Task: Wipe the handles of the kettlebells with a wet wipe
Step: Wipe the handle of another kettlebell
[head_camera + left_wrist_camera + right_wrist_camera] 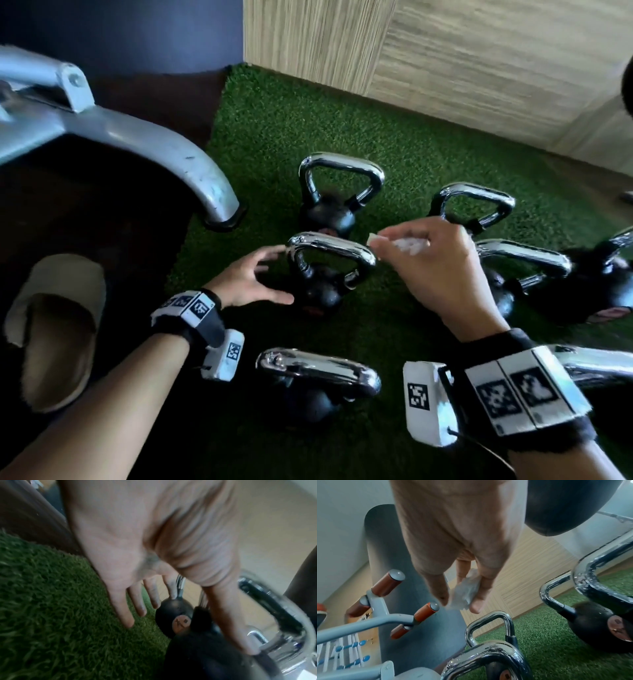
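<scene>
Several black kettlebells with chrome handles stand on green turf (274, 113). The middle kettlebell (322, 287) has its handle (334, 248) between my two hands. My left hand (255, 279) is spread open just left of that handle, fingers straight and near its left corner; in the left wrist view the left hand (137, 601) holds nothing. My right hand (435, 263) hovers just right of and above the handle, pinching a crumpled white wet wipe (407, 245). The right wrist view shows the wipe (464, 595) held between thumb and fingers of the right hand (462, 599).
A grey metal machine leg (161, 147) curves down at the left, ending at the turf edge. A beige slipper (54, 329) lies on the dark floor at left. Other kettlebells (318, 380) crowd the front and right. A wood-panelled wall (445, 61) bounds the back.
</scene>
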{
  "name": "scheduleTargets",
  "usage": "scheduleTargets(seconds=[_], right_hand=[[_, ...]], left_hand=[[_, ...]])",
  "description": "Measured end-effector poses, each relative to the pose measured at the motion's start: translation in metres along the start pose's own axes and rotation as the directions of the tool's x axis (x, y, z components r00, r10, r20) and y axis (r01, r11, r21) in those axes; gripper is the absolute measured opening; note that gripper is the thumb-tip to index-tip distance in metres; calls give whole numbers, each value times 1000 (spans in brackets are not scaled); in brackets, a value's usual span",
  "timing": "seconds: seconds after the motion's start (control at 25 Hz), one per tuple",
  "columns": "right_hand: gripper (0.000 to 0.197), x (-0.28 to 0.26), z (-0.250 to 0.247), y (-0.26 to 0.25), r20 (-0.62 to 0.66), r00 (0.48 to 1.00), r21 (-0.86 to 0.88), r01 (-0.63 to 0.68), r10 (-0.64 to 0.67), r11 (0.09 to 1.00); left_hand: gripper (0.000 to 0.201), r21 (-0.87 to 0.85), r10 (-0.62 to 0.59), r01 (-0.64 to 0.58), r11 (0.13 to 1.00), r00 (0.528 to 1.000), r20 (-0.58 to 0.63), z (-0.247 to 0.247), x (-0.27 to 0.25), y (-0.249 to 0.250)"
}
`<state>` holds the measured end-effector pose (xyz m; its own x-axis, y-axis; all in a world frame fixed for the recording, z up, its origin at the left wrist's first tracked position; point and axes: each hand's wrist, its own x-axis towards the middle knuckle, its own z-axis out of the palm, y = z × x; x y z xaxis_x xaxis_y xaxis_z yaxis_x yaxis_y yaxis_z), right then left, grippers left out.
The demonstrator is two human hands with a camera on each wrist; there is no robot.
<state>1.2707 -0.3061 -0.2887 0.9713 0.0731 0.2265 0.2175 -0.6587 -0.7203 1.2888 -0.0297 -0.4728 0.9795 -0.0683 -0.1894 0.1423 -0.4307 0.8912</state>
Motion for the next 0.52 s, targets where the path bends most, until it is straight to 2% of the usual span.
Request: scheduleTargets(seconds=[0.04,0.12,0.2,0.28,0.4,0.52], right_hand=[[9,9,6,1,13,1000,-31,13,-12,999],[17,25,17,6,49,999,-53,16,-13,998],[23,37,28,11,89,996,-59,16,-11,998],[19,42,35,8,102,993,-99,63,-53,993],[22,49,43,3,122,986,-55,125,-117,991],[22,55,54,2,87,985,-116,160,-151,980]], left_hand=[[98,-15,-8,8,1000,1000,20,4,9,1],[106,-12,-5,6,1000,999,46,14,25,0],[94,19,8,-10,1000,997,76,26,35,4],[87,17,55,-56,998,994,92,41,41,5],[75,-36,81,-80,996,997,19,55,39,7],[72,-22,75,-77,997,994,-76,61,33,6]])
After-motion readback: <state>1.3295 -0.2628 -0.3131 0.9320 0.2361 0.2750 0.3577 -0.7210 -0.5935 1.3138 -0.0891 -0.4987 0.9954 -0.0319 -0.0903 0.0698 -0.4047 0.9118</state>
